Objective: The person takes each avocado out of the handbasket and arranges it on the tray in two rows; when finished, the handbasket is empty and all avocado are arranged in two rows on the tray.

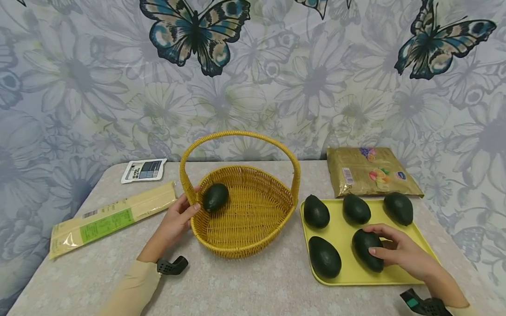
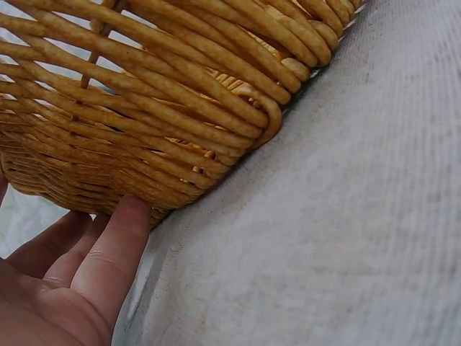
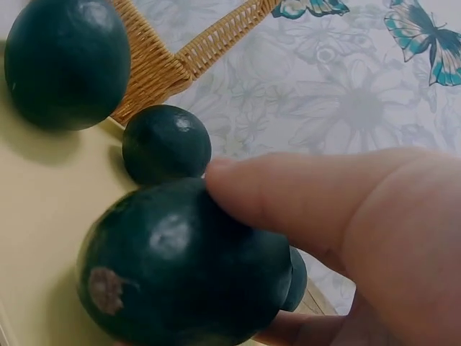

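Observation:
A yellow wicker basket (image 1: 242,222) with a tall arched handle stands mid-table, one dark green avocado (image 1: 216,197) lying inside at its left. My left hand (image 1: 178,219) grips the basket's left rim, thumb over the edge; in the left wrist view its fingers (image 2: 115,252) touch the woven outside wall. On the right, my right hand (image 1: 400,251) holds an avocado (image 1: 364,249) between thumb and fingers, over the yellow tray (image 1: 347,277). The right wrist view shows this avocado (image 3: 180,259) large, its stem scar facing the camera. Several other avocados, one nearest the basket (image 1: 316,211), lie on the tray.
A gold printed bag (image 1: 371,171) lies behind the tray. Left of the basket are a long pale package with a green label (image 1: 108,222) and a small white packet (image 1: 143,170). A butterfly-patterned cloth (image 1: 280,84) hangs behind the table.

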`<action>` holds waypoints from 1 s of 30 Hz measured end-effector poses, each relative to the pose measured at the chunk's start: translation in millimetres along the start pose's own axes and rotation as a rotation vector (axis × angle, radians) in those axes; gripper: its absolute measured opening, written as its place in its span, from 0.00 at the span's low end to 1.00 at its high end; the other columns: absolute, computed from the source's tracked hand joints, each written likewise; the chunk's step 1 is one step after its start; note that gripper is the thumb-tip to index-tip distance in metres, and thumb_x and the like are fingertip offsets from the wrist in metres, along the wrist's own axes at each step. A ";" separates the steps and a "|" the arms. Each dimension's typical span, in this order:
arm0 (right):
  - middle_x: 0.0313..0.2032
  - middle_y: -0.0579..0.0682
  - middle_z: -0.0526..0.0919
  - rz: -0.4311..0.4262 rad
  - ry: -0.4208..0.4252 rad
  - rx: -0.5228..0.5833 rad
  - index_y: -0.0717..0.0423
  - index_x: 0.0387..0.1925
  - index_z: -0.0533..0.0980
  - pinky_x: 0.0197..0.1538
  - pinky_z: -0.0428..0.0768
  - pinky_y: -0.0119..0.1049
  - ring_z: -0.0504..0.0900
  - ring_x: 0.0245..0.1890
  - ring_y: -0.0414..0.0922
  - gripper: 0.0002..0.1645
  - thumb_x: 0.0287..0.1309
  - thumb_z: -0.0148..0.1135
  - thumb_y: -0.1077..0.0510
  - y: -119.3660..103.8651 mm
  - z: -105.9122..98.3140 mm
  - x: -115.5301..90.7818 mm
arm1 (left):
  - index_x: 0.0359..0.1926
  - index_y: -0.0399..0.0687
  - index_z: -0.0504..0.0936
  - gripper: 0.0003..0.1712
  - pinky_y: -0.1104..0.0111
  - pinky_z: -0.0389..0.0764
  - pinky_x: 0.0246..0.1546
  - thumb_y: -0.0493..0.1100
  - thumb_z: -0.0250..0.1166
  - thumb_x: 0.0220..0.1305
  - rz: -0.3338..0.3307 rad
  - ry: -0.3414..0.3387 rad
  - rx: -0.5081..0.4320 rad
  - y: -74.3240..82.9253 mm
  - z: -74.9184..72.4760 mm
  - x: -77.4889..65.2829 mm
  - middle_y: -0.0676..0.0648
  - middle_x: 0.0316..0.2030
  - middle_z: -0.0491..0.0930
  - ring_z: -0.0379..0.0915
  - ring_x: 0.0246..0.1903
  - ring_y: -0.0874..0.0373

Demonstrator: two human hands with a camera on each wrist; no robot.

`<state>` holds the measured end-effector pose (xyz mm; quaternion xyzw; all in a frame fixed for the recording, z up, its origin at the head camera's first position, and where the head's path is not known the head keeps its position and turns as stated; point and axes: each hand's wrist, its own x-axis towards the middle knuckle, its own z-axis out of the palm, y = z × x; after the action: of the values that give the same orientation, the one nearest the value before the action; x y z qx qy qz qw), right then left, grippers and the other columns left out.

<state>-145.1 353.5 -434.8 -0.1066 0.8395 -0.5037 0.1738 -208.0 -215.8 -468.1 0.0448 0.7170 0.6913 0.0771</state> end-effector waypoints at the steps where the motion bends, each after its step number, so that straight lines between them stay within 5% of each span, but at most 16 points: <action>1: 0.59 0.51 0.74 -0.008 -0.001 -0.011 0.65 0.68 0.64 0.38 0.86 0.44 0.82 0.45 0.35 0.30 0.71 0.61 0.59 -0.4 0.1 0.2 | 0.81 0.51 0.51 0.37 0.74 0.82 0.46 0.44 0.54 0.79 0.002 -0.002 0.004 0.2 -0.2 0.2 0.33 0.76 0.56 0.71 0.53 0.72; 3: 0.59 0.50 0.75 -0.008 0.002 -0.020 0.65 0.68 0.64 0.37 0.86 0.44 0.82 0.45 0.36 0.30 0.70 0.61 0.58 -1.3 0.1 0.1 | 0.81 0.52 0.51 0.37 0.74 0.82 0.47 0.45 0.54 0.79 0.007 -0.007 0.012 0.3 -0.9 0.6 0.33 0.76 0.55 0.71 0.54 0.72; 10: 0.51 0.23 0.76 -0.072 -0.045 -0.019 0.66 0.65 0.65 0.39 0.86 0.41 0.81 0.45 0.35 0.27 0.70 0.61 0.61 0.4 -3.2 -1.4 | 0.81 0.53 0.51 0.38 0.74 0.82 0.47 0.46 0.55 0.79 0.007 -0.004 0.024 -0.4 -1.6 0.8 0.33 0.77 0.54 0.70 0.54 0.72; 18: 0.55 0.22 0.74 -0.129 -0.065 -0.035 0.70 0.67 0.62 0.42 0.83 0.36 0.80 0.48 0.32 0.30 0.69 0.59 0.64 4.9 -5.6 -4.7 | 0.81 0.51 0.51 0.37 0.74 0.82 0.46 0.45 0.55 0.79 0.006 0.004 0.017 -2.2 -0.4 2.0 0.33 0.76 0.56 0.71 0.53 0.72; 26: 0.55 0.22 0.75 -0.109 -0.081 0.026 0.56 0.68 0.66 0.39 0.86 0.41 0.81 0.48 0.32 0.27 0.70 0.57 0.65 6.1 -7.5 -5.8 | 0.81 0.50 0.52 0.36 0.74 0.83 0.45 0.43 0.55 0.78 0.012 0.002 0.000 0.2 1.1 1.9 0.32 0.75 0.56 0.72 0.52 0.72; 30: 0.54 0.21 0.75 -0.092 -0.061 0.020 0.60 0.69 0.65 0.39 0.86 0.40 0.81 0.49 0.31 0.28 0.71 0.57 0.64 6.7 -7.2 -5.4 | 0.81 0.49 0.51 0.36 0.74 0.82 0.45 0.44 0.54 0.79 0.009 0.001 0.014 -0.2 -0.3 1.8 0.33 0.76 0.56 0.71 0.52 0.72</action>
<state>-143.1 364.3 -436.5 -0.1586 0.8229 -0.5160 0.1771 -209.9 -215.8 -468.5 0.0480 0.7219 0.6865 0.0734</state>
